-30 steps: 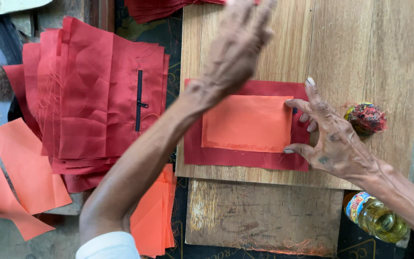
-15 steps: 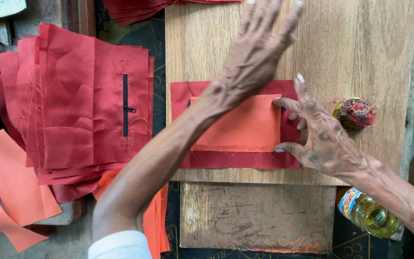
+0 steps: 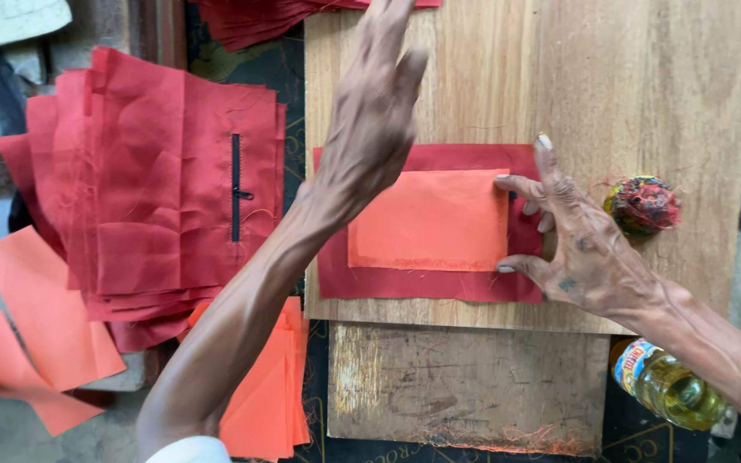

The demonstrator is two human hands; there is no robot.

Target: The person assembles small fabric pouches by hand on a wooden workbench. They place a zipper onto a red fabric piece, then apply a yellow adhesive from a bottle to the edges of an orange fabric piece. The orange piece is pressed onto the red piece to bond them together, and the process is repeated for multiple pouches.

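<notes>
Two hands show in the head view. I see my right hand spread open, its fingertips pressing the right edge of an orange cloth rectangle that lies on a red cloth piece on the wooden board. My left hand hangs open above the board, gripping nothing, just left of the orange piece. A thread ball sits right of my right hand; a stack of red zippered panels lies left of my left forearm.

Wooden board: pale, grained, matt. Lower board: rougher, scuffed, worn. Red fabric piece: thin woven cloth, matt, frayed edge. Orange patch: smooth matt cloth. Red stack: creased cloth. Bottle: clear glossy plastic.
</notes>
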